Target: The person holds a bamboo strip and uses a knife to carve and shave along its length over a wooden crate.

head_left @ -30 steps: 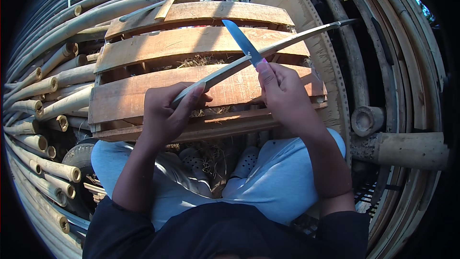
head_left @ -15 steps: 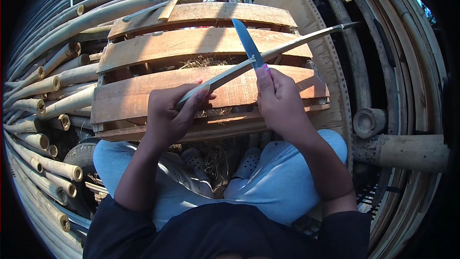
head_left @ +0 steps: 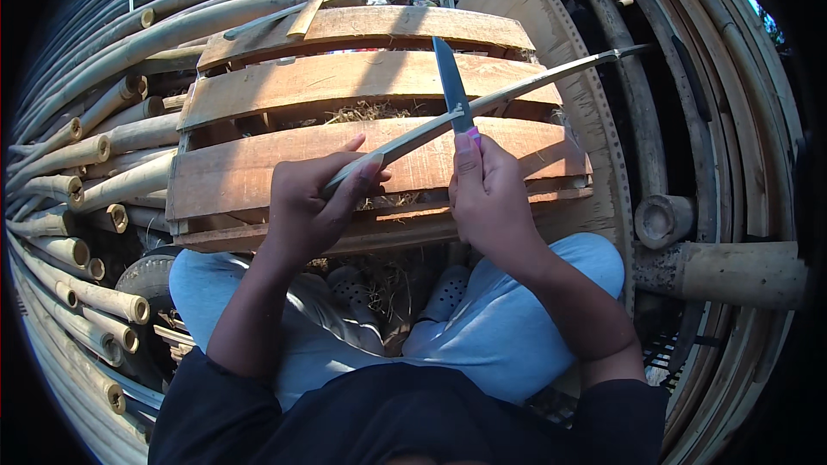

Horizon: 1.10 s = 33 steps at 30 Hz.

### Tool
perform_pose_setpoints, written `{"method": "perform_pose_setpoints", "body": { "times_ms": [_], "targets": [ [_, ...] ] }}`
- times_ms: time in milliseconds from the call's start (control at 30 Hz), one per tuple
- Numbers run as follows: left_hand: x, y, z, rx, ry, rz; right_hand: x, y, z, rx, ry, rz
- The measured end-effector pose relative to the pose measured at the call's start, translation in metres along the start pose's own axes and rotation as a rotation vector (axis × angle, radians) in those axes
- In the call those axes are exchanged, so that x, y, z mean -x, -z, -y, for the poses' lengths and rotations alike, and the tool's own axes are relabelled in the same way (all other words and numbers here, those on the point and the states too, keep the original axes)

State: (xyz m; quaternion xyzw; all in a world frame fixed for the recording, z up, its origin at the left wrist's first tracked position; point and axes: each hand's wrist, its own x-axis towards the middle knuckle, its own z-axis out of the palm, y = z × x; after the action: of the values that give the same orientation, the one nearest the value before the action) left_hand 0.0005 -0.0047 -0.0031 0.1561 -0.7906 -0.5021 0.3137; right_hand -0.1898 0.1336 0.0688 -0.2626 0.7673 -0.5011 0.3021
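Left grip (head_left: 312, 207) around strip (head_left: 543, 81), right grip (head_left: 487, 198) around knife (head_left: 453, 90), blade (head_left: 446, 69) touching strip

Knife blade (head_left: 447, 74): smooth metal;
Strip (head_left: 550, 78): fibrous wood, matt;
Slats (head_left: 280, 170): sawn wood, matt, rough-edged;
Poles (head_left: 129, 182): smooth bamboo, faint sheen;
Trousers (head_left: 508, 327): matt, creased cloth

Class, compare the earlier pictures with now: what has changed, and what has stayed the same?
The right hand has shifted left and toward the body; its knife stands more upright in the picture. Nothing was grasped or released: the left hand still holds the pale strip.
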Motion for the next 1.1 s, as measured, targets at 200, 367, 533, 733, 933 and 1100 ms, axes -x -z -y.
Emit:
{"method": "perform_pose_setpoints", "body": {
  "times_ms": [200, 367, 533, 733, 933, 1100],
  "targets": [
    [-0.004, -0.002, -0.004, 0.037, -0.005, 0.0, 0.006, -0.017, -0.024, 0.383, 0.123, 0.077],
    [-0.002, 0.003, 0.005, 0.109, 0.031, -0.054, 0.003, 0.002, 0.006, -0.341, 0.037, -0.101],
    [0.003, -0.004, 0.002, 0.264, 0.137, -0.101, 0.011, -0.022, -0.024, 0.382, 0.187, 0.064],
    [0.0, -0.001, 0.004, 0.102, -0.001, -0.011, 0.015, -0.021, -0.015, -0.026, -0.016, 0.011],
    [-0.006, -0.005, -0.003, 0.061, -0.064, -0.011, 0.014, -0.027, -0.042, 0.09, 0.2, 0.076],
    [-0.001, 0.004, 0.0, 0.179, 0.068, -0.067, 0.002, 0.016, 0.008, -0.428, 0.001, -0.064]
  ]
}}
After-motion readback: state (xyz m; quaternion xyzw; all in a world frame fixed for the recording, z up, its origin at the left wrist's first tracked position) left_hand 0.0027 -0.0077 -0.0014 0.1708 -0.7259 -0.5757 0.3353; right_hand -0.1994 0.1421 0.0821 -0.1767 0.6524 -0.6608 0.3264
